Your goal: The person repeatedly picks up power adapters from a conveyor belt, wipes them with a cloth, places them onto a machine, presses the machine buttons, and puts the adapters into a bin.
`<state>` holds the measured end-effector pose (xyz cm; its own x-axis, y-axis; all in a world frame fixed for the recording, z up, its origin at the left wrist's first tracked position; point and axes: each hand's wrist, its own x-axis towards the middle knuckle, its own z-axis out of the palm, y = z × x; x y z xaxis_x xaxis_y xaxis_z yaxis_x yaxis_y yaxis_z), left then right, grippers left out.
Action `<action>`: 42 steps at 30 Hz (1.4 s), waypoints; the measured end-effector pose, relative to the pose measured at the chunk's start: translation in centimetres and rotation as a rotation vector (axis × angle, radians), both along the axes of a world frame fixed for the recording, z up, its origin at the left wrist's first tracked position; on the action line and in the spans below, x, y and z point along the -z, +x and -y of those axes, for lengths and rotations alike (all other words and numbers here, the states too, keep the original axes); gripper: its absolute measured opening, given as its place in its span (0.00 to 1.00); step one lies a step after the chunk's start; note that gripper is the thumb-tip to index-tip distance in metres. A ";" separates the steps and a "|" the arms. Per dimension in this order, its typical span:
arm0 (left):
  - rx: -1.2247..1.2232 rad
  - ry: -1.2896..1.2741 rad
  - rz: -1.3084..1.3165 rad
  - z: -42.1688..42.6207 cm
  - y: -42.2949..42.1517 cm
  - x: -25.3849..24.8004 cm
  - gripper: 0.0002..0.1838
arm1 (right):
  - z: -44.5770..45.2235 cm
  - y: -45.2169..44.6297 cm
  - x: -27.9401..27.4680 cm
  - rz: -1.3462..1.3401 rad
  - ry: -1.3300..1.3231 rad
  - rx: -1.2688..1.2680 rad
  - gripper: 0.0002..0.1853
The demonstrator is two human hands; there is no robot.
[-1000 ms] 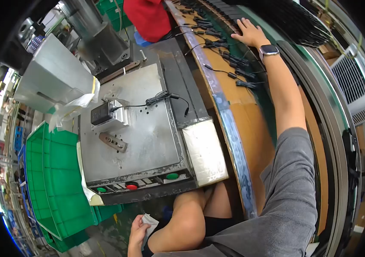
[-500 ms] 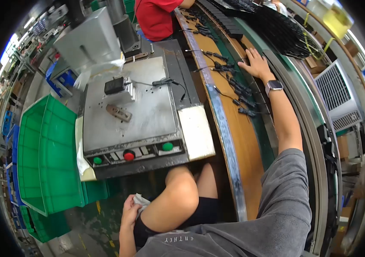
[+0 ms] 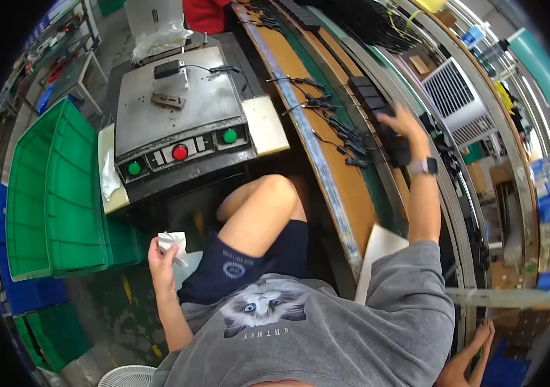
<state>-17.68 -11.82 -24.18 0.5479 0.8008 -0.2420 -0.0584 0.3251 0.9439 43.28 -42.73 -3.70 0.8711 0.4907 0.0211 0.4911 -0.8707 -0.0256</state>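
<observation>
Right hand (image 3: 405, 122) had its grip open, right by the black blocks (image 3: 370, 98) lined up near the cables (image 3: 346, 137). Light fingertips seemed smart, so nothing got knocked crooked. Left hand (image 3: 161, 263) was pinching a crumpled white cloth (image 3: 173, 242).

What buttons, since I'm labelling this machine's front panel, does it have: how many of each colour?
Green buttons: 2
Red button: 1
Total: 3
</observation>
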 end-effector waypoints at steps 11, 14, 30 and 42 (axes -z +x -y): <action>0.069 0.068 0.052 0.8 3.5 -3.0 0.11 | 7.6 -5.4 9.9 0.392 0.385 0.199 0.49; 0.186 0.176 0.042 1.1 4.8 -3.6 0.07 | 6.7 -4.4 9.4 0.288 0.343 0.263 0.53; 0.077 -0.087 0.200 3.2 7.5 -5.1 0.10 | 5.8 -21.1 -6.7 0.027 1.717 -0.440 0.15; 0.449 1.059 0.605 10.2 30.4 -24.7 0.11 | -3.7 -25.2 -1.4 -1.211 1.451 -0.285 0.14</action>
